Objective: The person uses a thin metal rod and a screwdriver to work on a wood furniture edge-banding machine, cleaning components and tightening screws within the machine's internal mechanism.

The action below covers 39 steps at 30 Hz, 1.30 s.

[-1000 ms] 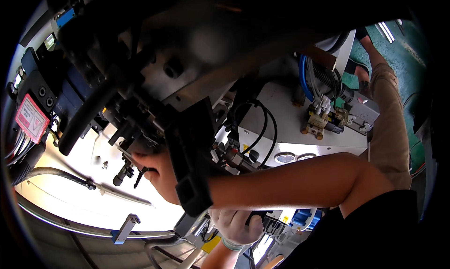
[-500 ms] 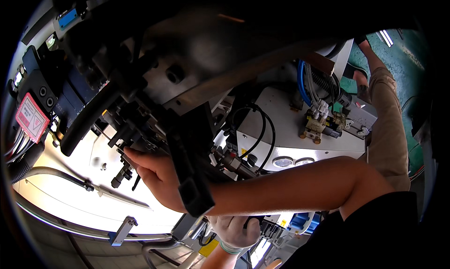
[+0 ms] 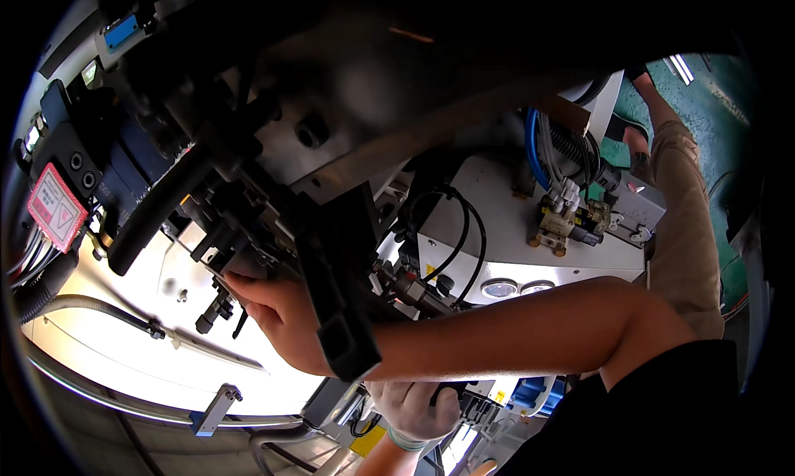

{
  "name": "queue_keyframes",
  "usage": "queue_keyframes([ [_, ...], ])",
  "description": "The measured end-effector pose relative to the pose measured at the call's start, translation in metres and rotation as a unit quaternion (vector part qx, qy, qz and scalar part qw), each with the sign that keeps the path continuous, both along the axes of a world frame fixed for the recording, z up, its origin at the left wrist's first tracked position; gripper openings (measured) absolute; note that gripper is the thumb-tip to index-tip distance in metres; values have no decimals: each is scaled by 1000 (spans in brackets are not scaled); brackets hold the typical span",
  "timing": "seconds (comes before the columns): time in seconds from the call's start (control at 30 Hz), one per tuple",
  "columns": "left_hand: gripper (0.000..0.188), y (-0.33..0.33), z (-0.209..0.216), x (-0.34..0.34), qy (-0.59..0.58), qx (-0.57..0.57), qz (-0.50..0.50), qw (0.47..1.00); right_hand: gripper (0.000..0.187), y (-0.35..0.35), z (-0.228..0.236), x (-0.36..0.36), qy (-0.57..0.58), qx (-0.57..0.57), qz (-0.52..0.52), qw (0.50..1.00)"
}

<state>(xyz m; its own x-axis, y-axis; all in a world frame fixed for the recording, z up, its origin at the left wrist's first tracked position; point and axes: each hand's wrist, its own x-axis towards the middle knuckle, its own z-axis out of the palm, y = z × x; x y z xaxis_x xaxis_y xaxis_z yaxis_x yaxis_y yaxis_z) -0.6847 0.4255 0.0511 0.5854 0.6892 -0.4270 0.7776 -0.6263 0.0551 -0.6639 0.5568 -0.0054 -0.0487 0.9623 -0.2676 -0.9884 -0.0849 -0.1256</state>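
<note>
My bare right hand [image 3: 286, 314] reaches in from the right, its forearm crossing the middle of the view. Its fingers are closed at the underside of a dark machine mechanism [image 3: 240, 207], beside a small grey flat piece [image 3: 248, 263]. A black square-ended bar [image 3: 344, 343] stands in front of the wrist and hides part of the hand. Below that forearm is my left hand [image 3: 414, 410] in a pale knitted glove. Its fingers are curled, with the thumb bent on the right side; what they grip is hidden behind the forearm.
A thick black bar [image 3: 157, 211] and a metal plate [image 3: 397, 144] hang close overhead. To the right stand a white housing [image 3: 497, 219] with round gauges [image 3: 499, 288], black cables and valve fittings [image 3: 559, 219]. A leg in tan trousers [image 3: 683, 219] shows at the far right.
My right hand's fingertips have shifted slightly down and right, and the grey flat piece shows more plainly above them. My left hand has stayed in place.
</note>
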Motion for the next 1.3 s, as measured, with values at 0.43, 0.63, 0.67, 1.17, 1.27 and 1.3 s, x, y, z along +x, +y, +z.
queue_keyframes([
  [0.43,23,-13,-6,-12,-113,25,37,993,49,-63,-3,92,-94,68,171,978],
  [0.63,28,4,-7,0,-141,27,-15,989,39,-130,-23,172,-297,78,138,942],
  [0.67,32,5,-2,7,-126,43,-28,991,35,-141,-20,190,-328,63,141,932],
  [1.17,23,-97,-28,76,-435,26,71,897,23,-246,5,324,-570,-103,262,772],
  [1.27,28,-94,-50,76,-147,-151,185,960,23,-260,4,346,-601,-130,255,746],
  [1.3,31,-116,-88,53,-236,-12,227,945,24,-261,7,351,-626,-116,271,722],
])
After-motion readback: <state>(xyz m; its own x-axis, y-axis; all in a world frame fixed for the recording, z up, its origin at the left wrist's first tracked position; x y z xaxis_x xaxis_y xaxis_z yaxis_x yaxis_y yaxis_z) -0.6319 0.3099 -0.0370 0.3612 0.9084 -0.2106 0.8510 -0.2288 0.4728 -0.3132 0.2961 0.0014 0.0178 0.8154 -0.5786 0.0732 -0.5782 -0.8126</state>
